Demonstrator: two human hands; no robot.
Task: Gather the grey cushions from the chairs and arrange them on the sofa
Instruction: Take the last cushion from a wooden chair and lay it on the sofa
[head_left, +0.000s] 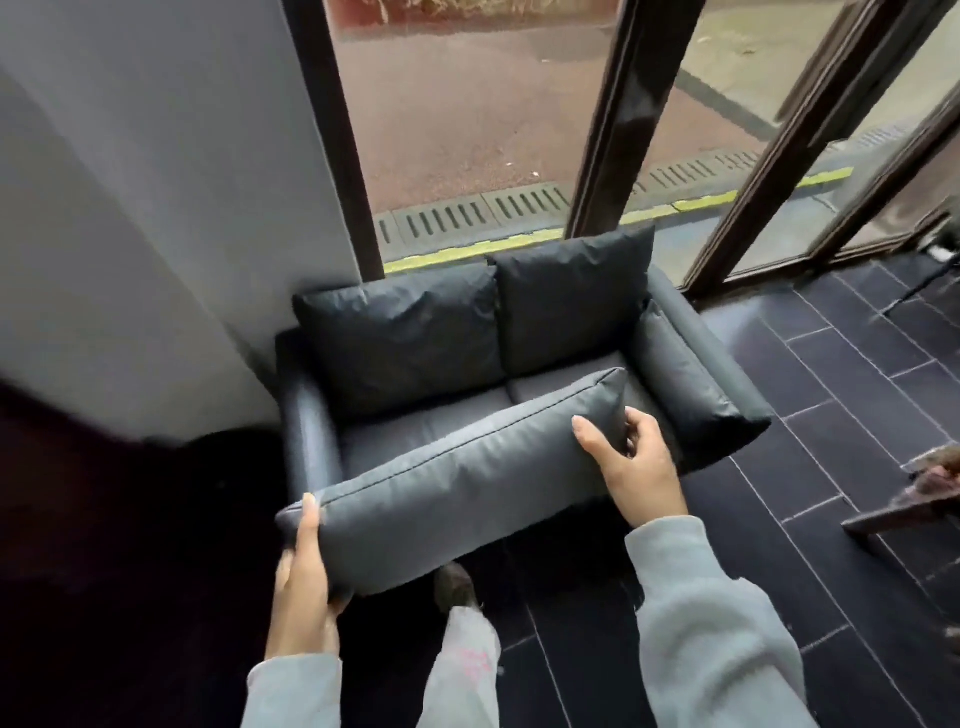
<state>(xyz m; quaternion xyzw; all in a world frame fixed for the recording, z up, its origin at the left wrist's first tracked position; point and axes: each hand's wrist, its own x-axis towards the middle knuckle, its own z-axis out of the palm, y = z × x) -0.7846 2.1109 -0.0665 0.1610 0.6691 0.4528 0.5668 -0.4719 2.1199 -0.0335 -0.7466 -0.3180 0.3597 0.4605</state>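
Observation:
I hold a long grey cushion (457, 483) in the air in front of the dark grey two-seat sofa (306, 431), lengthwise across its front edge. My left hand (304, 577) grips the cushion's near left end. My right hand (631, 462) grips its far right end, thumb on top. Two dark back cushions (410, 338) (571, 301) lean upright against the sofa's back. Another grey cushion (685, 379) rests along the inside of the right armrest.
A white wall (156, 234) stands left of the sofa. Tall dark-framed windows (613, 130) rise behind it. Dark floor tiles (831, 415) spread to the right, where a wooden furniture piece (914, 493) pokes in. My leg and shoe (457, 587) are under the cushion.

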